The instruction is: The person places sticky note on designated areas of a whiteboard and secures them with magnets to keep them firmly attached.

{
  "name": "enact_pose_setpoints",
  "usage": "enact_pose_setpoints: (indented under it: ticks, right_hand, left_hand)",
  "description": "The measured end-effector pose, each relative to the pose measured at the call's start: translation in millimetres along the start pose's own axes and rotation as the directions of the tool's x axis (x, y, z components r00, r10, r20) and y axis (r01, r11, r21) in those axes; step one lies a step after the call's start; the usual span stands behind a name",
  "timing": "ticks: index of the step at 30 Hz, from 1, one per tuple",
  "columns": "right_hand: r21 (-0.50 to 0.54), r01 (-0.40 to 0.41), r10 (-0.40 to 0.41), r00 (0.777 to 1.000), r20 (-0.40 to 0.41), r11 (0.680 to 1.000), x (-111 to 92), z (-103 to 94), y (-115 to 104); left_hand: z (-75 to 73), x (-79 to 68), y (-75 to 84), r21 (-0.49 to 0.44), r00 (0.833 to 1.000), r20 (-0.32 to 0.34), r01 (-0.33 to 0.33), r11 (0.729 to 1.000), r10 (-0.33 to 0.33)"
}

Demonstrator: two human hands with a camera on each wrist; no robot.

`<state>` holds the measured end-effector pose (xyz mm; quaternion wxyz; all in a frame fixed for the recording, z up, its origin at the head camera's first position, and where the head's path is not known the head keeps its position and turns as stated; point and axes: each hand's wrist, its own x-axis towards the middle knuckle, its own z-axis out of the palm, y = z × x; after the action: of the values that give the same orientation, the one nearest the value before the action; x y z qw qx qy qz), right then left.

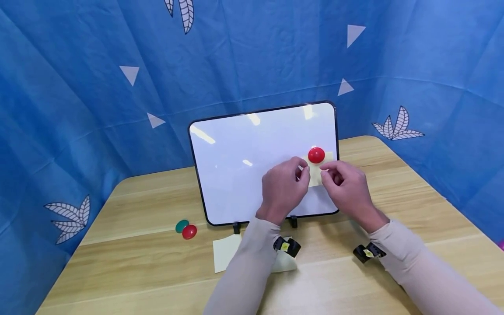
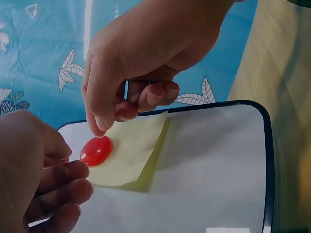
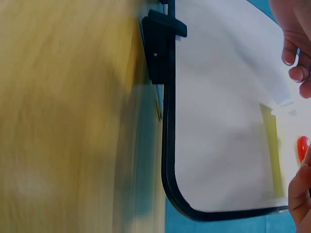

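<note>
A red round magnet (image 1: 316,155) sits on the upper part of a pale yellow sticky note (image 1: 315,177) on the whiteboard (image 1: 236,175). My left hand (image 1: 284,187) is left of the note, thumb and forefinger tips close together beside the magnet. From the right, my right hand (image 1: 349,186) reaches in, its fingertips just below the magnet. In the left wrist view, a right fingertip lies right at the edge of the magnet (image 2: 96,151), and the left fingers are half bent near it. Neither hand shows anything in its grasp. The note's free edge lifts off the board.
Small black feet (image 1: 293,222) hold the board up on the wooden table (image 1: 138,262). A green disc (image 1: 182,225) and another red disc (image 1: 189,232) lie left of it. Pale paper sheets (image 1: 226,251) lie in front, partly under the left forearm. A blue curtain (image 1: 256,57) hangs behind.
</note>
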<state>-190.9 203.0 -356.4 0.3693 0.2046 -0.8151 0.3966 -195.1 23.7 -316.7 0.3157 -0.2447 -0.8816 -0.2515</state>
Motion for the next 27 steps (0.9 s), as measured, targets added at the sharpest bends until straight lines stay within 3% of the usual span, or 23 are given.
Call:
enact_pose_setpoints:
  ticks: [9,14,17,21,27]
  right_hand:
    - [0.044,-0.013,0.010,0.997,0.072,0.999,-7.2,12.9,-10.2]
    - [0.119,-0.052,0.030,0.983,0.182,0.992,-12.1,21.1,-20.7]
    - [0.163,-0.082,0.033,0.958,0.283,0.983,-14.9,25.5,-28.3]
    - [0.191,-0.107,0.018,0.909,0.416,0.976,-18.8,30.8,-35.8]
    - [0.171,-0.139,0.023,0.837,0.546,0.975,-26.6,36.0,-39.7]
  left_hand:
    - [-20.6,-13.6,-11.3,0.033,0.999,-0.025,-0.035,0.999,0.035]
    - [-32.0,-23.0,-17.9,0.062,0.999,-0.019,-0.046,0.997,0.047]
    - [-36.4,-30.9,-23.4,0.081,0.999,0.003,-0.042,0.996,0.042]
    - [-40.0,-41.2,-31.7,0.104,0.999,0.027,-0.035,0.994,0.033]
    - [-45.7,-53.3,-42.0,0.123,0.998,0.022,-0.061,0.990,0.059]
